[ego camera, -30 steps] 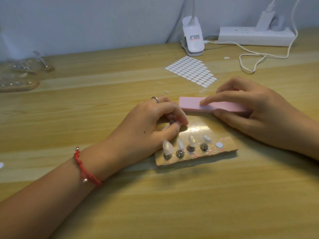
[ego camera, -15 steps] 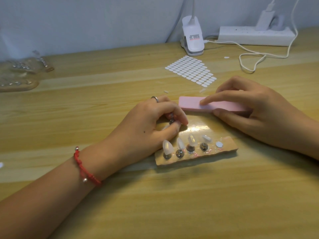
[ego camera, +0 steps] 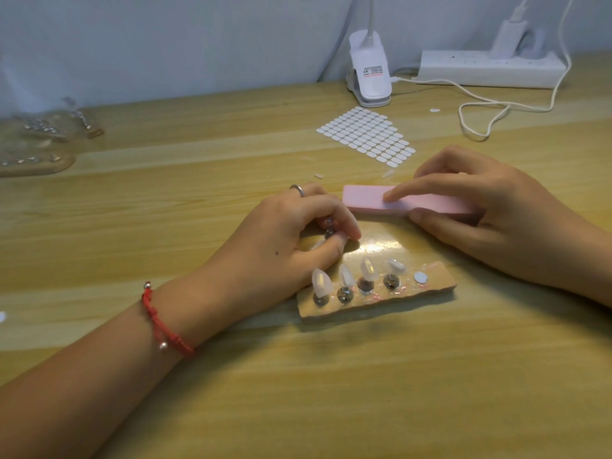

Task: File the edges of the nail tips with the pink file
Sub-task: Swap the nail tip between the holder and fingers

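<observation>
Nothing is visibly shifting since a second ago: both hands are keeping their places on the desk (ego camera: 331, 392). The left hand (ego camera: 281, 240) is pinching one metal-based nail mount (ego camera: 329, 233) between thumb and curled fingers, just behind the wooden holder (ego camera: 430, 286) where four more nail tips (ego camera: 320, 282) are standing. The right hand (ego camera: 496, 220) is gripping the pink file (ego camera: 364, 198), forefinger lying along its top, just beyond the holder. Filing appears to be only starting; next, file and pinched tip need bringing edge to edge.
</observation>
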A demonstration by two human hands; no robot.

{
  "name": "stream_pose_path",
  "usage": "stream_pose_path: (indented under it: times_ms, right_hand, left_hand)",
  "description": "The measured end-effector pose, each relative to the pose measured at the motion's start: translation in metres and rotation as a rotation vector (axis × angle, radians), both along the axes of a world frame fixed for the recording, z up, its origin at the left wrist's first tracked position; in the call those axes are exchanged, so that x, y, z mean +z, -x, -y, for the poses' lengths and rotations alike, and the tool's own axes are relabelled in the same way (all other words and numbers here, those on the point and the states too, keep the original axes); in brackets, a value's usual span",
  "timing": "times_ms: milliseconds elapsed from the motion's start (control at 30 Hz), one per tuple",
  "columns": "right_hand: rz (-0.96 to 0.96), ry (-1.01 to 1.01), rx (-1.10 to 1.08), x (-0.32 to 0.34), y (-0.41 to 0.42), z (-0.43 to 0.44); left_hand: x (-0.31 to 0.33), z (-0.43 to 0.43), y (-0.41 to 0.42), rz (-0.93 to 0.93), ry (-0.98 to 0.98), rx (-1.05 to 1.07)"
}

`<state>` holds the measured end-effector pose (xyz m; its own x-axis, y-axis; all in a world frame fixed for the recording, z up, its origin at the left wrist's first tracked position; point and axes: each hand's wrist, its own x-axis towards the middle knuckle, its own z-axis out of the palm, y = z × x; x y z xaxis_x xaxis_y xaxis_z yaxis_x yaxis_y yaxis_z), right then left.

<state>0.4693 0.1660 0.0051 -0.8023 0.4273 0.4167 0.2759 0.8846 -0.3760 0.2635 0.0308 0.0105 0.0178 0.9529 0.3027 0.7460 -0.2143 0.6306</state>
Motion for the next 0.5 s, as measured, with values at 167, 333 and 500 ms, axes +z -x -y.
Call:
stream_pose_path:
  times_ms: [167,333,500]
  right_hand:
    - [0.001,0.001,0.001,0.0002,-0.0002,0.0002]
    - [0.001,-0.004,0.003,-0.0008,-0.0002,-0.0003]
    - [0.004,-0.003,-0.006,-0.0008,0.0003,-0.0001]
  left_hand:
    - [0.0007,0.0003,-0.0001,-0.001,0.004,0.000]
    - [0.0004,0.0004,-0.0003,-0.003,0.005,0.000]
    - [0.0007,-0.0001,-0.0006,0.004,0.008,-0.001]
